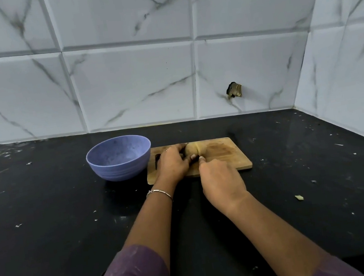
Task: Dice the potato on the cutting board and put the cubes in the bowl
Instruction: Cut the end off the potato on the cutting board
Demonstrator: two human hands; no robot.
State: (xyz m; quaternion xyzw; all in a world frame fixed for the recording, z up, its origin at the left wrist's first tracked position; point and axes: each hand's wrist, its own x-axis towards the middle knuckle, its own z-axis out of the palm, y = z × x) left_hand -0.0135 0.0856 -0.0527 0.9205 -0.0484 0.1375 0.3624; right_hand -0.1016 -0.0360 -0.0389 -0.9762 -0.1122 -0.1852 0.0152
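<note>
Just below the middle of the frame the potato (194,149) lies on the wooden cutting board (229,158), which sits on the black bench (46,217). The left hand (172,163) grips the potato's left side with curled fingers. The right hand (222,183) meets it from below, fingers curled under; whether they hold anything I cannot tell. The blue bowl (119,158) stands just left of the board

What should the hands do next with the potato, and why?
Probably cut it further before scooping anything. The potato sits as one lump on the cutting board. The left hand grips its left end, the right hand touches its near side, and the bowl looks empty. No knife shows clearly.
</note>
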